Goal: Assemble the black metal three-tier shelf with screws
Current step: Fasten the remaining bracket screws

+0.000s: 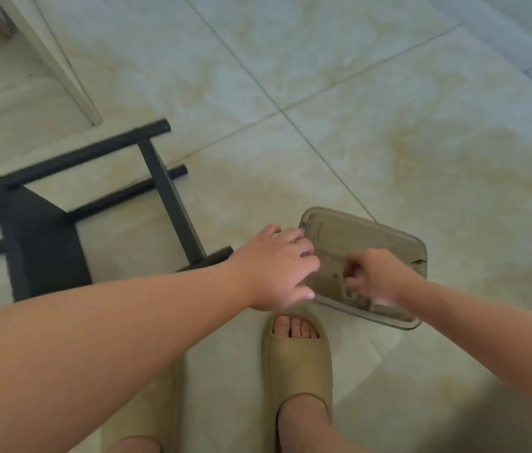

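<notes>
The black metal shelf frame (160, 178) lies on its side on the tiled floor at the left, with round tubes and flat panels. A clear plastic tray (372, 237) sits on the floor to its right and holds small parts, blurred. My left hand (277, 269) rests at the tray's left edge, fingers curled over the rim. Over the tray's inside, my right hand (372, 276) has its fingers pinched together; whether it holds a screw cannot be made out.
My feet in tan slippers (297, 364) stand just in front of the tray. A white panel or door edge (62, 60) rises at the upper left. Pale floor tiles (388, 125) stretch to the right and beyond.
</notes>
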### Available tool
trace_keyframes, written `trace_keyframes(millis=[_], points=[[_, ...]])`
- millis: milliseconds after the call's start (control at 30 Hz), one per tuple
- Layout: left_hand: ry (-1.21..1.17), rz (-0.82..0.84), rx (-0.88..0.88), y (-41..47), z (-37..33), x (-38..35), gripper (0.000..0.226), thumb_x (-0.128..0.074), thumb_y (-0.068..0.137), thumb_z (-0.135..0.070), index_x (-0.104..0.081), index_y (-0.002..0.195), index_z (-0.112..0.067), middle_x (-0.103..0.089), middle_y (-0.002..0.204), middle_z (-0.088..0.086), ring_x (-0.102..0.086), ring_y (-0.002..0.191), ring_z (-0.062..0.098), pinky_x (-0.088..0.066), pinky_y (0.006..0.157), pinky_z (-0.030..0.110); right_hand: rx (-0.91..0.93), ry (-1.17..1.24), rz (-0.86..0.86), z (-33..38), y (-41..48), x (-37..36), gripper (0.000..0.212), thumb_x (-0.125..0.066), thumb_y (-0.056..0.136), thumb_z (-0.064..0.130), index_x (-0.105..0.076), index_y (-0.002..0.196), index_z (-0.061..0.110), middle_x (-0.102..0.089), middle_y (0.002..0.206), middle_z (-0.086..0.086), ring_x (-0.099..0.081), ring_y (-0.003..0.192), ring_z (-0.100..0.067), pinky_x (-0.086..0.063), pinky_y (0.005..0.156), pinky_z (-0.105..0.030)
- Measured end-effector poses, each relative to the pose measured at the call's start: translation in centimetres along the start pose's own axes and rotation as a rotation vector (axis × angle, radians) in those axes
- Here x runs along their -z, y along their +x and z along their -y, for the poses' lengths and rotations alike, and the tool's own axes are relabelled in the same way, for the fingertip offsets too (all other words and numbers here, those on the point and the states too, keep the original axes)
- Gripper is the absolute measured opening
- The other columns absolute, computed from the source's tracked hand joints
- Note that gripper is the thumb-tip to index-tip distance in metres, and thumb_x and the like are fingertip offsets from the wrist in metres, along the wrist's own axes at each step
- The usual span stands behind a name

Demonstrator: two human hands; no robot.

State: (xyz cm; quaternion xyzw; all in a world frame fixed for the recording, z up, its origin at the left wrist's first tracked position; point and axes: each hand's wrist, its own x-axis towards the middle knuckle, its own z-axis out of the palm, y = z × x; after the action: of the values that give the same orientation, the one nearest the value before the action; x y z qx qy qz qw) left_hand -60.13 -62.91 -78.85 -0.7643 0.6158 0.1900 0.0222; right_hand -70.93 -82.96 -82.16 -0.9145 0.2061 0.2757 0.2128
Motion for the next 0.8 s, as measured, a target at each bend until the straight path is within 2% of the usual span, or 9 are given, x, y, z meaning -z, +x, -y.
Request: trace_keyframes(millis=[100,167,267,400,533,600,667,733,800], points=[[-0.024,0.073,0.208,-3.9,0.9,6.0,0.046,-0.041,0.101,-0.050,-0.046,0.139,-0.025,-0.047,0.143,0.002,-0.041,0.131,0.025,-0.037,0.105,0.044,0.038,0.056,-0.116,3.9,-3.3,5.1,0.003,-0.069,0.085,0.019,-0.067,0.088,0.017,-0.064,0.077,0.005,-0.062,0.078,-0.020,-0.046,0.061,-0.022],[-0.195,0.071,0.417,-6.9,1.0,9.4,0.045,-0.044,0.102,-0.047,-0.044,0.141,-0.026,-0.048,0.144,0.001,-0.046,0.130,0.025,-0.039,0.104,0.041,0.066,0.131,-0.217,7.0,-6.2,8.6,0.008,-0.073,0.083,0.020,-0.065,0.082,0.017,-0.065,0.079,-0.001,-0.062,0.080,-0.022,-0.050,0.069,-0.028],[-0.459,-0.025,0.611,-11.8,-0.2,13.5,0.041,-0.048,0.101,-0.040,-0.047,0.139,-0.024,-0.054,0.140,0.000,-0.051,0.126,0.022,-0.041,0.105,0.035,0.139,0.224,-0.309,12.0,-11.5,12.7,0.014,-0.073,0.083,0.016,-0.062,0.075,0.018,-0.066,0.076,-0.004,-0.062,0.074,-0.023,-0.051,0.068,-0.033],[-0.671,-0.249,0.687,-18.5,-3.7,17.5,0.038,-0.051,0.102,-0.031,-0.051,0.138,-0.020,-0.058,0.133,0.000,-0.057,0.117,0.019,-0.041,0.094,0.026,0.228,0.405,-0.360,17.7,-18.9,15.2,0.011,-0.071,0.085,0.011,-0.068,0.077,0.017,-0.073,0.079,-0.005,-0.065,0.072,-0.022,-0.047,0.060,-0.027],[-0.822,-0.437,0.683,-24.1,-7.6,18.2,0.035,-0.056,0.098,-0.028,-0.057,0.133,-0.023,-0.064,0.121,-0.006,-0.063,0.106,0.014,-0.047,0.099,0.031,0.293,0.539,-0.375,21.6,-24.6,13.6,0.014,-0.071,0.088,0.013,-0.070,0.074,0.016,-0.069,0.074,-0.003,-0.059,0.068,-0.020,-0.044,0.061,-0.029],[-0.851,-0.497,0.657,-26.4,-9.3,18.1,0.025,-0.059,0.097,-0.024,-0.063,0.122,-0.024,-0.069,0.112,-0.006,-0.068,0.095,0.012,-0.051,0.096,0.034,0.319,0.619,-0.345,22.7,-26.8,12.3,0.012,-0.069,0.089,0.012,-0.072,0.077,0.012,-0.067,0.070,-0.001,-0.057,0.063,-0.016,-0.046,0.061,-0.029],[-0.873,-0.559,0.642,-28.5,-10.8,18.2,0.015,-0.061,0.095,-0.017,-0.068,0.105,-0.025,-0.074,0.095,-0.006,-0.071,0.084,0.012,-0.055,0.087,0.031,0.349,0.680,-0.323,23.6,-28.7,11.2,0.014,-0.069,0.090,0.009,-0.072,0.077,0.013,-0.068,0.067,0.000,-0.058,0.061,-0.013,-0.049,0.065,-0.027],[-0.867,-0.621,0.658,-30.1,-12.0,18.0,0.014,-0.060,0.094,-0.014,-0.069,0.091,-0.025,-0.074,0.083,-0.008,-0.070,0.081,0.012,-0.055,0.082,0.029,0.360,0.754,-0.280,24.3,-30.2,10.4,0.016,-0.068,0.091,0.006,-0.072,0.077,0.013,-0.068,0.066,0.000,-0.058,0.060,-0.013,-0.052,0.067,-0.028],[-0.834,-0.655,0.696,-31.1,-12.6,17.3,0.012,-0.064,0.092,-0.017,-0.069,0.084,-0.025,-0.072,0.083,-0.008,-0.068,0.084,0.012,-0.054,0.082,0.030,0.357,0.818,-0.219,24.8,-31.2,9.5,0.015,-0.068,0.091,0.004,-0.072,0.078,0.011,-0.068,0.066,-0.003,-0.058,0.061,-0.016,-0.053,0.068,-0.030]])
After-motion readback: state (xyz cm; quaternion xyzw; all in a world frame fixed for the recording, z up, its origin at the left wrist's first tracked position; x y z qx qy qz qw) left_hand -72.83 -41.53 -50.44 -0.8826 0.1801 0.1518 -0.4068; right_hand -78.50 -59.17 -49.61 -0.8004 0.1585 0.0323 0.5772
